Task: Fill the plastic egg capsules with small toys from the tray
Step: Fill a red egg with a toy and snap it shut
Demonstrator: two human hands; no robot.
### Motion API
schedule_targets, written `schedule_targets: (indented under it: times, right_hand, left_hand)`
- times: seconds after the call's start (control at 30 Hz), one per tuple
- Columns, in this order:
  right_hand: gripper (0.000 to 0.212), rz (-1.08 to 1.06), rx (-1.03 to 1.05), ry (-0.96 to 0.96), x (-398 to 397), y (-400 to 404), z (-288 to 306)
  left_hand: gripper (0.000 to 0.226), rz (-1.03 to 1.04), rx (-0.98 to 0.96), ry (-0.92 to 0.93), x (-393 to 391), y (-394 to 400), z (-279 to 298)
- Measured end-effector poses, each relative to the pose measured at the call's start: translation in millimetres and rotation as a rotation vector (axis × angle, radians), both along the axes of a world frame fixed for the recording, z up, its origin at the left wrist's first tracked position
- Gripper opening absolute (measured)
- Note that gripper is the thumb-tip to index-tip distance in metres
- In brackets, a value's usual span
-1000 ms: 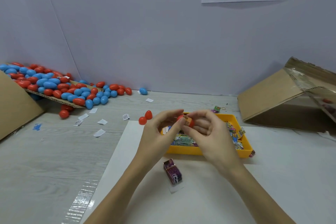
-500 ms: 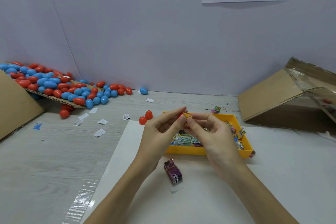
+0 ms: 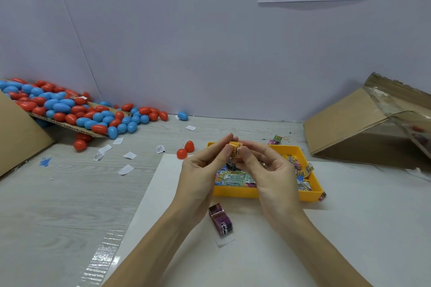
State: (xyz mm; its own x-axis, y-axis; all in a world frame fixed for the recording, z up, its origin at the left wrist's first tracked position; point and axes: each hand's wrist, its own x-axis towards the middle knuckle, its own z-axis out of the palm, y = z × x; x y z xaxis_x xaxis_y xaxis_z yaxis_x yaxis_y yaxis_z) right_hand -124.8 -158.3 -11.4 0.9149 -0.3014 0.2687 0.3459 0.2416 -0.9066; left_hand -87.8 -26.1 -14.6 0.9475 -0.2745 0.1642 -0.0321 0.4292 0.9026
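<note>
Both hands, left hand (image 3: pixel 200 170) and right hand (image 3: pixel 268 170), pinch one small orange toy packet (image 3: pixel 235 149) above the yellow tray (image 3: pixel 256 193).

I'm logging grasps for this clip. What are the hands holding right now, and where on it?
Both hands pinch one small orange printed packet above the yellow tray: left hand fingertips on its left side, right hand fingertips on its right and lower side.

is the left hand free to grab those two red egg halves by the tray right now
Probably not yet. The left hand pinches the small orange packet together with the right hand. The two red halves lie uncovered just beyond it, so the way looks free once it lets go.
</note>
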Motion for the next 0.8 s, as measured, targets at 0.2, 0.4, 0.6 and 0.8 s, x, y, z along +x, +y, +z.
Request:
schedule_targets:
  times: [0.2,0.4,0.6,0.8]
  right_hand:
    - [0.026,-0.012,0.015,-0.012,1.2,0.3,-1.5]
    - [0.032,-0.06,-0.083,0.027,-0.4,-7.6,2.3]
    - [0.019,0.02,-0.273,0.195,0.5,-17.8,0.4]
    - [0.015,-0.086,-0.276,0.2,8.7,-40.3,-0.2]
  left_hand:
    - [0.04,0.03,-0.002,-0.033,-0.2,-1.8,-0.3]
    - [0.023,0.142,0.207,-0.238,-0.8,-0.3,-0.9]
    - [0.016,0.151,0.35,-0.389,1.6,-1.6,-10.3]
    - [0.023,0.254,0.563,-0.548,2.3,-2.9,-13.1]
